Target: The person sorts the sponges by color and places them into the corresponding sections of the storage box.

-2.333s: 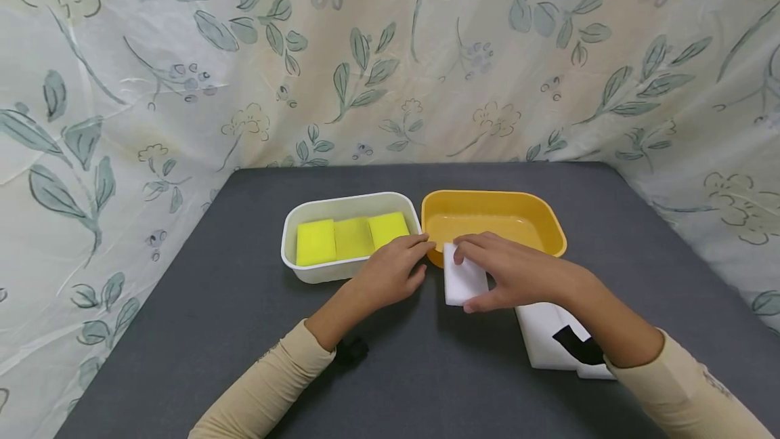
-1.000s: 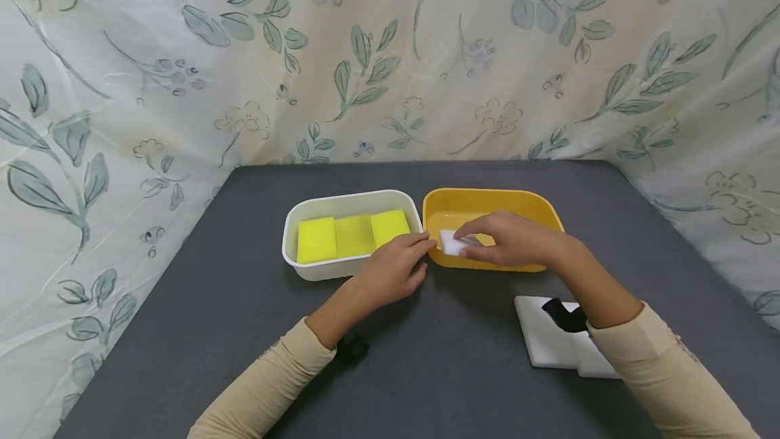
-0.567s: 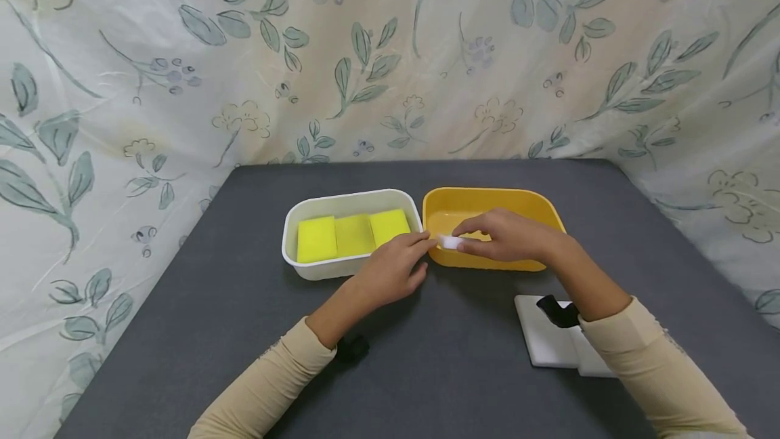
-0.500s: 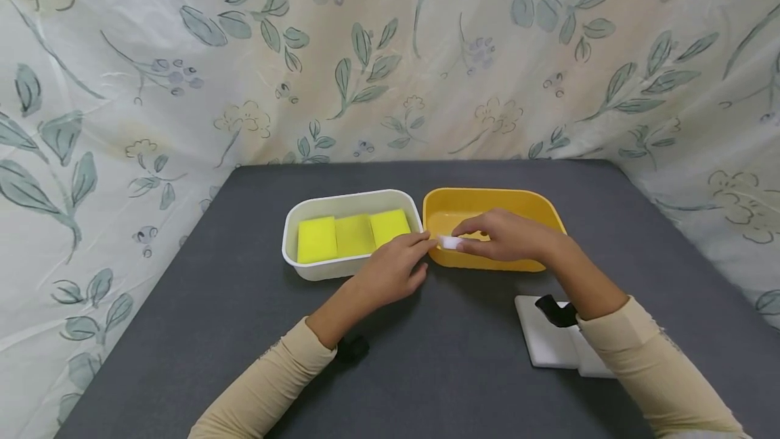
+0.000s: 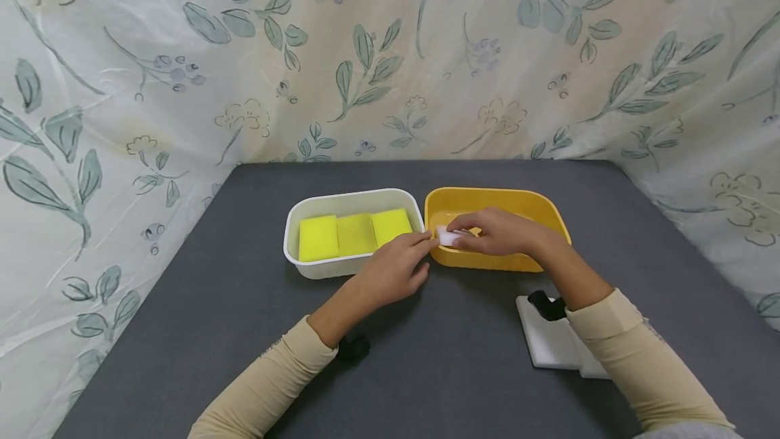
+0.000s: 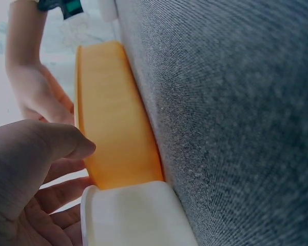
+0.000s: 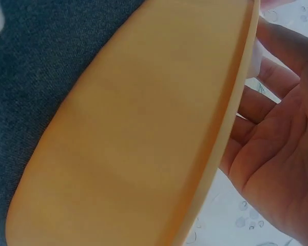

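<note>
In the head view, my right hand (image 5: 496, 231) reaches over the near rim of the yellow tub (image 5: 487, 261) and pinches a white sponge (image 5: 447, 236) between thumb and fingers at the tub's left end. The right wrist view shows the tub's outer wall hiding most of that sponge. My left hand (image 5: 396, 266) rests with loosely extended fingers where the yellow tub meets the white tub (image 5: 332, 268). From the left wrist, the thumb (image 6: 74, 143) lies in front of the yellow wall, the other fingers behind the rims. Yellow sponges (image 5: 355, 234) sit side by side in the white tub.
Flat white pieces (image 5: 545, 341) that look like more sponges lie on the dark grey table (image 5: 426, 371), partly under the right forearm. A black strap (image 5: 547, 305) is at the right wrist. Floral cloth (image 5: 378, 59) hangs behind and at the sides.
My right hand has carried the white sponge from in front of the yellow tub into its left end, then shifted slightly left. My left hand has stayed at the tubs' junction.
</note>
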### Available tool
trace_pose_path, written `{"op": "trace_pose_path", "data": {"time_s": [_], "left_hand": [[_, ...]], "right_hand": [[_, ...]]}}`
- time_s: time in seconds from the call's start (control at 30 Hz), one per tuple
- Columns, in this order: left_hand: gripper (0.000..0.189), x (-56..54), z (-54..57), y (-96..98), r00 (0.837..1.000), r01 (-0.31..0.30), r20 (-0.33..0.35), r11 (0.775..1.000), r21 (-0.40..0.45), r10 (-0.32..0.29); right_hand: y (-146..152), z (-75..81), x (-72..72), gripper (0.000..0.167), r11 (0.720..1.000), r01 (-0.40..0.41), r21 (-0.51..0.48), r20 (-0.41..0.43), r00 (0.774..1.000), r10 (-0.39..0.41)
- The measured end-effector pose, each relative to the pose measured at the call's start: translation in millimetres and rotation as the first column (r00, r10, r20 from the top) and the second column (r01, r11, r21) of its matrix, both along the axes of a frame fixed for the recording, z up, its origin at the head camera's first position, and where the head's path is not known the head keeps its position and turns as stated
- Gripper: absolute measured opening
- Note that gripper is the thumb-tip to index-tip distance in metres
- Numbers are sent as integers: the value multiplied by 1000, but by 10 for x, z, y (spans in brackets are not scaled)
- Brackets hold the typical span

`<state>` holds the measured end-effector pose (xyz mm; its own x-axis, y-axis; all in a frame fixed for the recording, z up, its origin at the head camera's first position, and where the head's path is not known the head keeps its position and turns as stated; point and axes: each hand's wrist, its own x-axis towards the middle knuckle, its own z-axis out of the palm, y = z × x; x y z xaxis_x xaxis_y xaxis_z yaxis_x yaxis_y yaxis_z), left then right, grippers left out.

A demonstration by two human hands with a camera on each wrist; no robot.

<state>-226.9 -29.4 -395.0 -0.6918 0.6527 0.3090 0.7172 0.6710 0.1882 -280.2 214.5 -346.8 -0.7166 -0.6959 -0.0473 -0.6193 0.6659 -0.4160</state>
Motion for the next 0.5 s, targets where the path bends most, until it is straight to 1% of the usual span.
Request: {"op": "trace_pose_path", "data": {"time_s": [0.17,0.27,0.4,0.5], "left_hand": [[50,5,2,7,1000,-2,-11,1000,-3,2],[49,3,-4,9,1000,-3,-19,1000,-4,3],[48,5,-9,11,1000,5,-27,1000,-3,-6],[48,8,-11,8,999,8,-33,1000,-4,-8]], "right_hand": [[-41,-28,-40,34,999,0,47,-21,1000,1],[-70,-58,-65,32,997,-13,73,-39,999,16],[-97,-75,-74,32,996,-20,90,-14,1000,21],[-118,-78,-83,34,995,-7,103,15,1000,5]]}}
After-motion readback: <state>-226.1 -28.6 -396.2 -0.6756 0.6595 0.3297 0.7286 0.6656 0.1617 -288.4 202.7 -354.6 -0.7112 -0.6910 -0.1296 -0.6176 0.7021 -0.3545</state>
